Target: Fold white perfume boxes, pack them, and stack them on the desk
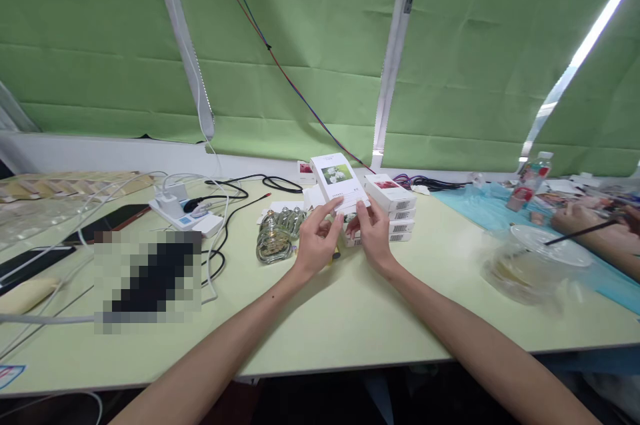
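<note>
Both my hands hold a small white box (339,182) with a flower picture on its face, raised above the pale green table (320,318). My left hand (316,240) pinches its near left corner with thumb and fingers closed. My right hand (373,233) grips the near right side, fingers closed. Just left of my left hand stand several clear glass bottles (277,235). Behind my right hand lies a stack of white boxes with barcodes (395,208).
A white power strip (183,210) with black cables (225,212) lies at the left, next to a blurred-out patch. At the right, another person's arm (600,232) rests on a blue sheet by a glass bowl (535,262) and a plastic bottle (530,180). Green blinds fill the back.
</note>
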`<state>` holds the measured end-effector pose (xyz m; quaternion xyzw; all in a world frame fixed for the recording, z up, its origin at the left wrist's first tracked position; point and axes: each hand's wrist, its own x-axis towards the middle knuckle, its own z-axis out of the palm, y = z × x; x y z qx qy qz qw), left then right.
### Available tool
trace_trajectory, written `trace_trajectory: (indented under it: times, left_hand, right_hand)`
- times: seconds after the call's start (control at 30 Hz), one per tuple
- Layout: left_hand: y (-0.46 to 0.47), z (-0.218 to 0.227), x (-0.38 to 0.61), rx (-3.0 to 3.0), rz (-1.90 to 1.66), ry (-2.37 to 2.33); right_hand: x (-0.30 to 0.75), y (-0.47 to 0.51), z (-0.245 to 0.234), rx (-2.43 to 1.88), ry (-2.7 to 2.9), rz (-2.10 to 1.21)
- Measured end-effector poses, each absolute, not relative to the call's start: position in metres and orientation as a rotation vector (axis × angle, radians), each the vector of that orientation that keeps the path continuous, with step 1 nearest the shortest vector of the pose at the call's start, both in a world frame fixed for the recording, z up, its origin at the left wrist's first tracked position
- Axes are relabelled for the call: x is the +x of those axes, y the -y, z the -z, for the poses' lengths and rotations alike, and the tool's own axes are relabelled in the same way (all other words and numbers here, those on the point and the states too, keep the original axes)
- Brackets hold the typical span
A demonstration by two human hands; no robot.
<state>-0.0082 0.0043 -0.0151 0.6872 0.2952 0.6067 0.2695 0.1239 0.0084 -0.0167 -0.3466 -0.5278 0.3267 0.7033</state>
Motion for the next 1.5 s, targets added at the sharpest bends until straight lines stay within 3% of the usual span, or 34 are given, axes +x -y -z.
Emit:
trace_trajectory:
  times: [1.5]
  left_hand:
    - [-0.0101, 0.0200, -0.0084, 1.839, -1.658, -0.818]
  right_hand:
    - [0.1232, -0.0103, 0.0188, -0.826, 1.162, -0.712]
